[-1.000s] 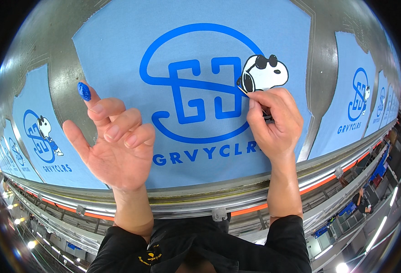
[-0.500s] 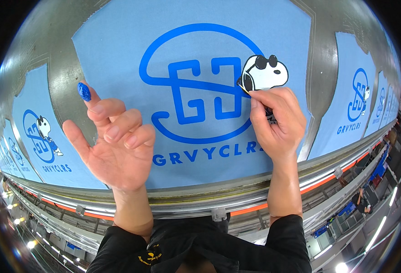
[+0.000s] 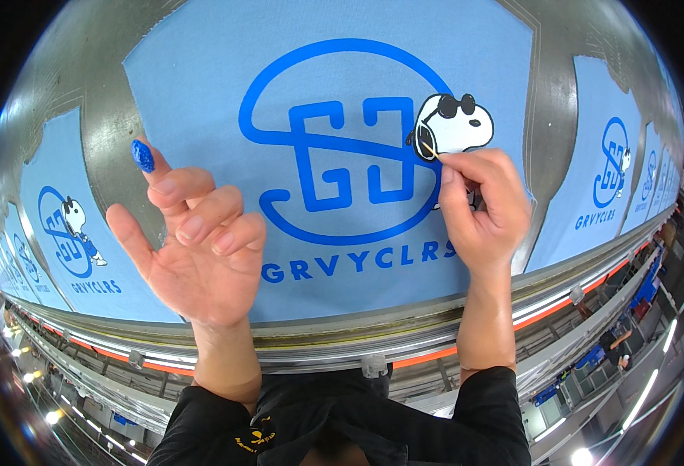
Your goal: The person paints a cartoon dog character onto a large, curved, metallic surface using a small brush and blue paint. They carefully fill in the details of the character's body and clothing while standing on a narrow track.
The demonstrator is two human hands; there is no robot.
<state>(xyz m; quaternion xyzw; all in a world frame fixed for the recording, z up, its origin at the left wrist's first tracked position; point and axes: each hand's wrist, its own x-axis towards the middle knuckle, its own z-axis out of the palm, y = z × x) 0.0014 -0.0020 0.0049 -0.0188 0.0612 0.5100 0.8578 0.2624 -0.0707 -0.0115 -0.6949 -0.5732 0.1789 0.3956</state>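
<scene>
My right hand [image 3: 483, 213] pinches a thin pale stick [image 3: 433, 152], its tip at the black ear of a white cartoon dog [image 3: 454, 124] with dark glasses, printed on the middle light-blue fabric panel [image 3: 194, 93]. The hand covers the dog's lower part. Blue looped emblem and lettering fill much of this panel. My left hand [image 3: 198, 248] is raised palm up at the panel's left, fingers apart and partly curled, with a lumpy blue dab [image 3: 143, 156] on one fingertip.
Similar printed panels [image 3: 590, 163] lie either side along the grey metal platen [image 3: 552, 70]. A rail with an orange strip [image 3: 423, 357] runs along the near edge. Another person [image 3: 618, 342] is small at lower right, beyond blue bins and bright lights.
My right hand has shifted slightly right, and the stick's tip has moved from the ear's outer edge onto the ear. My left hand stays about still.
</scene>
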